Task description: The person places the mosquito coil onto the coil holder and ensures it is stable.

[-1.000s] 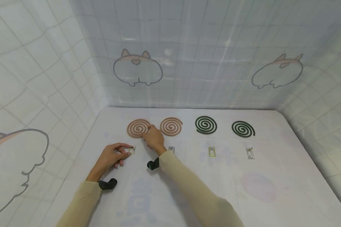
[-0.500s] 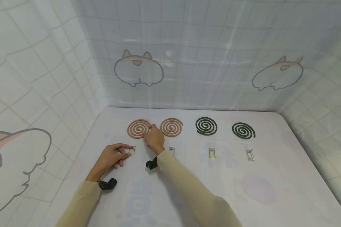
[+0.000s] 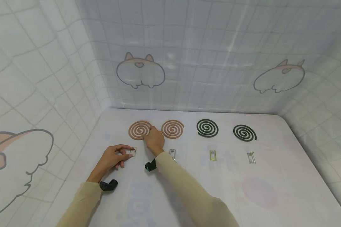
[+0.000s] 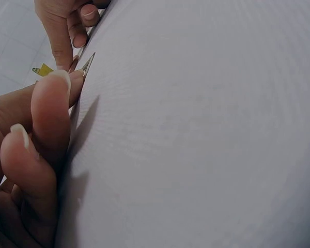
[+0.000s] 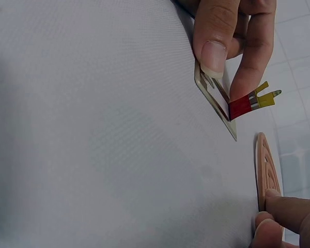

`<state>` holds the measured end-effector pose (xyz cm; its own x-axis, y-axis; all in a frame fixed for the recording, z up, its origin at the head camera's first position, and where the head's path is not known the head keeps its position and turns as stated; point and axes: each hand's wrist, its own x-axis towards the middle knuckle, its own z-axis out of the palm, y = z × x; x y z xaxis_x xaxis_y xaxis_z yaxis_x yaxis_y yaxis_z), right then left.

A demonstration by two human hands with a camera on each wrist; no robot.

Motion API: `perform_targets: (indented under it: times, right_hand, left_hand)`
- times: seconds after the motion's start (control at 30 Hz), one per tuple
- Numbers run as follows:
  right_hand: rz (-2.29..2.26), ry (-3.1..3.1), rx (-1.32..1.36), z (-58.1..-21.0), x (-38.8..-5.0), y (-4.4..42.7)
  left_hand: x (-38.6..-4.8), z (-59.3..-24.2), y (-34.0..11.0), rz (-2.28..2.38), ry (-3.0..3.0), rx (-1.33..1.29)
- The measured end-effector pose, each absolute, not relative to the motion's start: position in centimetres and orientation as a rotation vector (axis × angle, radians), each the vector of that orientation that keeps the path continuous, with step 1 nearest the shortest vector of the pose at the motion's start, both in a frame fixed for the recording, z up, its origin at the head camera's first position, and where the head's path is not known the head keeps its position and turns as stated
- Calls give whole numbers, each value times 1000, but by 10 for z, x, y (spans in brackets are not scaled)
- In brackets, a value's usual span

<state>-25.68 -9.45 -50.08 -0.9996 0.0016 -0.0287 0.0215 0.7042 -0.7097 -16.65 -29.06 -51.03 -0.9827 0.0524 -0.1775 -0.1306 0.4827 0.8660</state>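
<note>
My left hand (image 3: 113, 157) pinches the side of a small metal coil stand (image 5: 217, 101) between thumb and index finger, on the left part of the table. A red and yellow tab (image 5: 252, 102) rises from that stand. Just behind it, the left brown mosquito coil (image 3: 136, 130) lies flat. At the coil's right edge is my right hand (image 3: 154, 138), thumb and index finger spread along the rim and holding it. In the right wrist view, one finger (image 5: 294, 212) lies on the coil's upper face. The grip's underside is hidden.
To the right lie another brown coil (image 3: 172, 129) and two dark green coils (image 3: 207, 128) (image 3: 244, 133). Before them lie metal stands (image 3: 172, 154) (image 3: 213, 155) (image 3: 251, 158) in a row. A printed curtain (image 3: 207, 63) hangs behind the white table (image 3: 272, 176).
The head view has tilted a little, so the scene sits slightly lower. Both hands keep nearly the same place on the stand and the brown coil.
</note>
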Motion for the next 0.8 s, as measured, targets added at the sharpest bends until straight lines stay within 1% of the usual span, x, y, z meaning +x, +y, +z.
perform_targets:
  times: [0.23, 0.6, 0.8]
  right_hand:
    - [-1234, 2911, -11, -499, -256, -93]
    - [-1131, 2903, 120, -502, -258, -98]
    - [-1086, 2903, 89, -499, -258, -98]
  left_hand:
    - [-167, -509, -290, 1519, 2552, -88]
    - [-165, -513, -290, 1523, 2549, -65]
    - [-166, -512, -290, 1522, 2551, -53]
